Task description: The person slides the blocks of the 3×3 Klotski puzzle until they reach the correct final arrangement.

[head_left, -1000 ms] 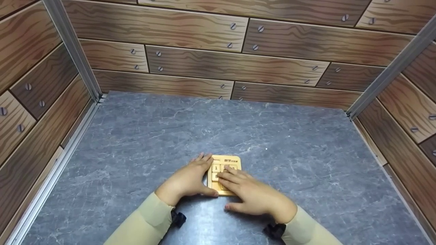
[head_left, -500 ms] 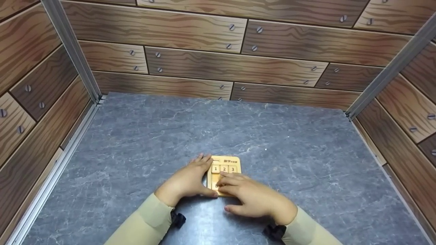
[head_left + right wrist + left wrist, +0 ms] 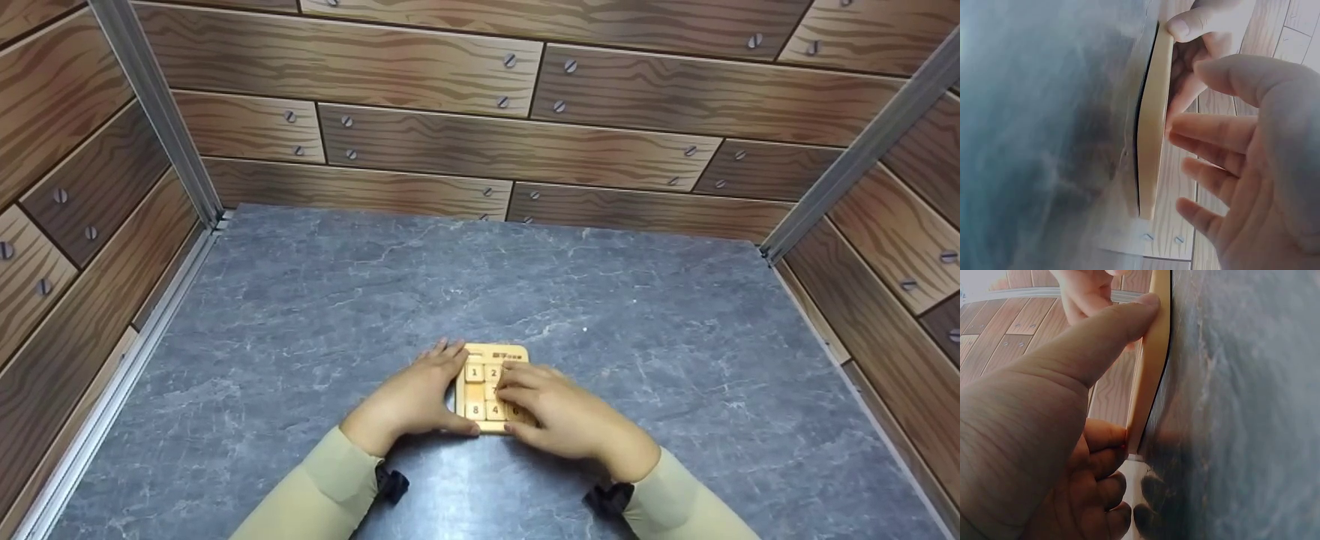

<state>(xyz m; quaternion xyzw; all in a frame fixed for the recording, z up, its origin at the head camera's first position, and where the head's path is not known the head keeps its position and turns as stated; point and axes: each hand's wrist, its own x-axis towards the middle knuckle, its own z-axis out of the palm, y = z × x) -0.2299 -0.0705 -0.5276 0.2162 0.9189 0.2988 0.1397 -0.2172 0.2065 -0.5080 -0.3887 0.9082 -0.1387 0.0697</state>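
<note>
A yellow number slide puzzle [image 3: 491, 427] lies flat on the table in the head view. Tiles 1 and 2 show in its top row, and 8, 4 and 6 in the bottom row. The left slot of the middle row is bare. My left hand [image 3: 416, 394] grips the frame, with its thumb [image 3: 1140, 315] on the near edge and its fingers by the far left corner. Over the puzzle's right side, my right hand [image 3: 566, 412] touches the tiles with nearly straight fingertips, hiding the 3 and part of the middle row. Both wrist views show the puzzle edge-on.
The grey marbled tabletop [image 3: 337, 300] spreads around the puzzle. Wood-patterned panels [image 3: 420, 135] wall it at the back and both sides, with metal posts [image 3: 161, 112] at the corners. A dark band [image 3: 391, 482] circles each wrist.
Tile 8 has slid from the middle row down to the bottom row, leaving its former slot bare. My right hand has shifted right across the tiles, uncovering 4. My left hand stays put.
</note>
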